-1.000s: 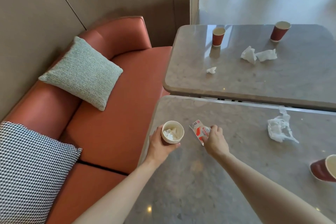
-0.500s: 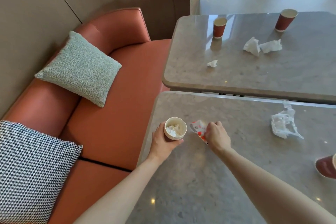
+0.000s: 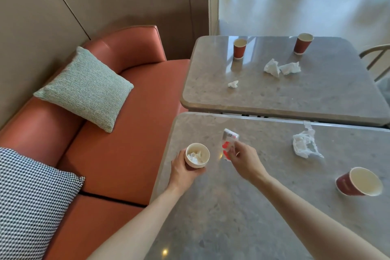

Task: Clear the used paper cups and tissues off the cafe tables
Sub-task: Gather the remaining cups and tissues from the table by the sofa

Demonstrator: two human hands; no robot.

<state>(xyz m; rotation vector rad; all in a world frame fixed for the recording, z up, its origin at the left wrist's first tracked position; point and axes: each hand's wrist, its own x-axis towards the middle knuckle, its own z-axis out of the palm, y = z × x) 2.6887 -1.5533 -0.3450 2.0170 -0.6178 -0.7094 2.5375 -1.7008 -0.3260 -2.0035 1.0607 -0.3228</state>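
Note:
My left hand (image 3: 184, 172) grips a paper cup (image 3: 197, 156) with crumpled tissue inside, at the near table's (image 3: 242, 217) left edge. My right hand (image 3: 244, 159) pinches a red and white wrapper (image 3: 229, 141), lifted off the table just right of the cup. A crumpled tissue (image 3: 305, 143) lies further right. A red cup (image 3: 358, 181) lies on its side at the right. On the far table (image 3: 316, 95) stand two red cups (image 3: 240, 48) (image 3: 303, 43), with two tissues (image 3: 281, 67) between them and a small scrap (image 3: 233, 84) nearer.
An orange bench sofa (image 3: 126, 133) runs along the tables' left side, with a green cushion (image 3: 84, 88) and a houndstooth cushion (image 3: 31, 200). A wooden chair (image 3: 375, 59) stands at the far table's right. Open floor (image 3: 306, 0) lies beyond.
My right hand closed on the wrapper and lifted it off the table. The left hand kept hold of the cup.

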